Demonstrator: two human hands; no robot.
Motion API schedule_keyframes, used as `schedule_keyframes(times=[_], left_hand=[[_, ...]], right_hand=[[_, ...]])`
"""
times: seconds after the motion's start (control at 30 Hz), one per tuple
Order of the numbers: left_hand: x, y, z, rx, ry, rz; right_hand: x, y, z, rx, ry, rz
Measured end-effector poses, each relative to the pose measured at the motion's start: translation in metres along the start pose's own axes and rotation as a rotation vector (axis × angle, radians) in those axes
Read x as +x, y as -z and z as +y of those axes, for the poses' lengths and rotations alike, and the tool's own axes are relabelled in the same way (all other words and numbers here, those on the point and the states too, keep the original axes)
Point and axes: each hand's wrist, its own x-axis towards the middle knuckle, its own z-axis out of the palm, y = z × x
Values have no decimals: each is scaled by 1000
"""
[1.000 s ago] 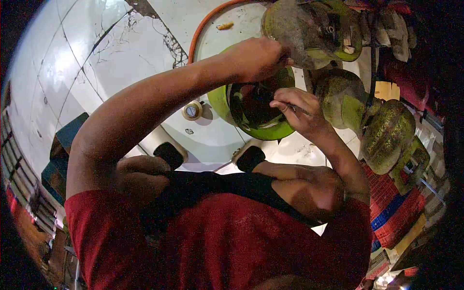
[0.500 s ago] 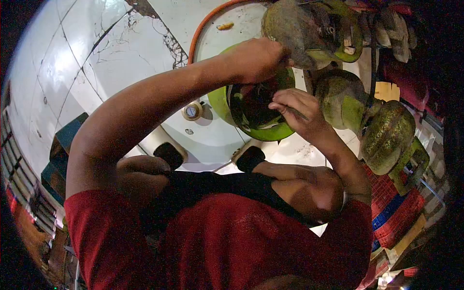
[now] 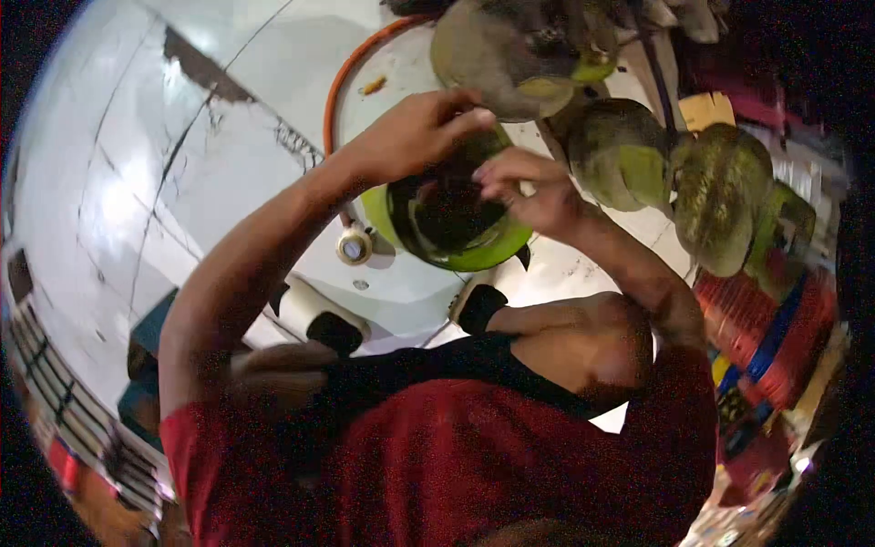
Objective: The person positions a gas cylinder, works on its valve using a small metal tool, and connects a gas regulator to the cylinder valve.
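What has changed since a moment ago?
The view has shifted. The left hand has opened a little, its thumb showing apart; the right hand has moved nearer it. Whether either holds anything is unclear. The green cylinder and round fitting stayed side by side on the floor.

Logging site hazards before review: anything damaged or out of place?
Yes. The white floor has a dark broken patch at upper left, with cracks running from it. A small yellow-orange scrap lies loose inside the orange hose's curve, like stray debris; I can't tell what it is.
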Motion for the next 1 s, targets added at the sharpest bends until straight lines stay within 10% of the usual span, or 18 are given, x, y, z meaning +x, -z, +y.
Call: schedule_keyframes(times=[0.1,0.17,0.3,0.47,0.67,0.77,0.83,0.9,0.93,1.0], left_hand=[[-16,24,-60,-291,140,75],[-32,37,-58,-324,275,268],[-95,48,-142,281,368,-20],[-162,20,-172,726,55,-468],[-160,-6,-161,1112,-336,-514],[-166,-19,-215,1228,-351,-499],[-174,-28,-262,368,-49,-282],[-163,-17,-233,316,31,-261],[-141,-17,-224,245,113,-256],[-131,2,-205,88,276,-244]], right_hand=[[-34,8,37,193,-290,383],[-62,20,70,-2,-935,129],[-181,-40,151,-426,-884,-296],[-213,-67,193,-491,-762,-159],[-117,-57,186,-393,-535,-169],[-87,-88,217,953,-518,316],[-73,-76,200,1106,-577,352],[-70,-51,172,1391,-754,441],[-72,-40,166,1386,-744,427],[-69,-15,147,137,-688,174]])
